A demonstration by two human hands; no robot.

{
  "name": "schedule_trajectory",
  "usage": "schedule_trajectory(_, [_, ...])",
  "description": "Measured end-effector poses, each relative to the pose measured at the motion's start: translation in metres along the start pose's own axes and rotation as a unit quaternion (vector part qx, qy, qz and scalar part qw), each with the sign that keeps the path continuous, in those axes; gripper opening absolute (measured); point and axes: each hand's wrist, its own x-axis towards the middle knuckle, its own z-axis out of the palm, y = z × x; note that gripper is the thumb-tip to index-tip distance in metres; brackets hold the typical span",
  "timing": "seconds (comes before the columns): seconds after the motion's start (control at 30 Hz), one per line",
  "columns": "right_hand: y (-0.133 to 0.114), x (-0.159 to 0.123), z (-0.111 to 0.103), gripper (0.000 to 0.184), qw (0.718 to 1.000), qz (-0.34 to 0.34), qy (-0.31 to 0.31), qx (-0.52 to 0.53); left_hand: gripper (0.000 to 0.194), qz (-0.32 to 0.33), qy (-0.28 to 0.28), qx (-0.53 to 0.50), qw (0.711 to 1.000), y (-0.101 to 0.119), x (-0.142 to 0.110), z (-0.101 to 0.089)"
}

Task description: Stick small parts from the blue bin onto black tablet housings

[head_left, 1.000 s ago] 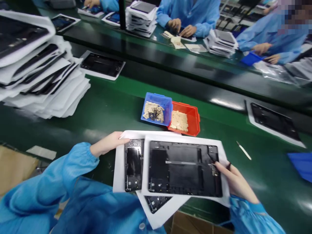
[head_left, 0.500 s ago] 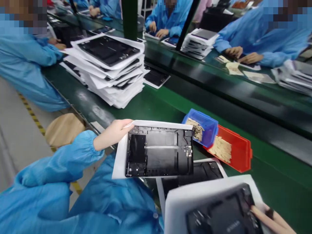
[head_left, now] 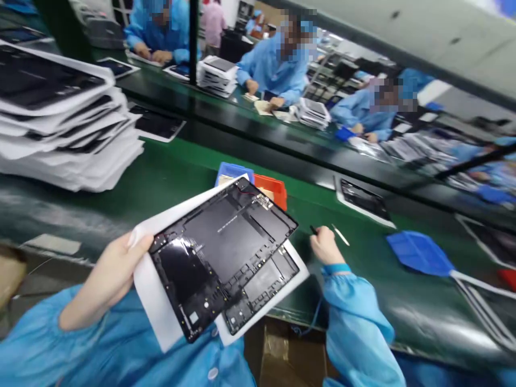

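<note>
Plainly, seen from the head camera, the two hands are well apart, and only the left one is clearly clamped on something. The left hand (head_left: 107,277) pinches the near left corner of a flat black rectangular tablet shell (head_left: 226,236), its thumb on top of the shell and the white sheet (head_left: 151,301) beneath it. This shell is tilted askew above the near side of the glossy green bench (head_left: 177,185), in front of the person's blue sleeves and smock. Partly covered by it is a second black tablet shell (head_left: 262,287), on a white sheet of its own. The right hand (head_left: 325,244) is curled beside the shells, near a slim whitish stick (head_left: 341,235); a thin dark tip (head_left: 313,230) shows at its fingers, but I cannot tell whether they grip it. Behind the upper shell, partly hidden, sit a blue plastic bin (head_left: 237,170) and a red plastic bin (head_left: 278,187), side by side. A tall stack of black shells and white sheets (head_left: 80,145) stands at the left, and a blue plastic scoop (head_left: 419,253) lies at the right.
</note>
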Motion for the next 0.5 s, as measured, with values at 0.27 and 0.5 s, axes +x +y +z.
schedule_trajectory(0.27, [0.069, 0.018, -0.025, 0.029, 0.982, 0.111, 0.098, -0.119, 0.052, 0.044, -0.137, 0.105, 0.984, -0.083, -0.003, 0.083])
schedule_trajectory(0.5, [0.056, 0.005, -0.043, 0.023, 0.971, 0.164, 0.091, -0.149, 0.038, 0.354, -0.067, 0.487, 0.796, -0.075, -0.005, 0.072])
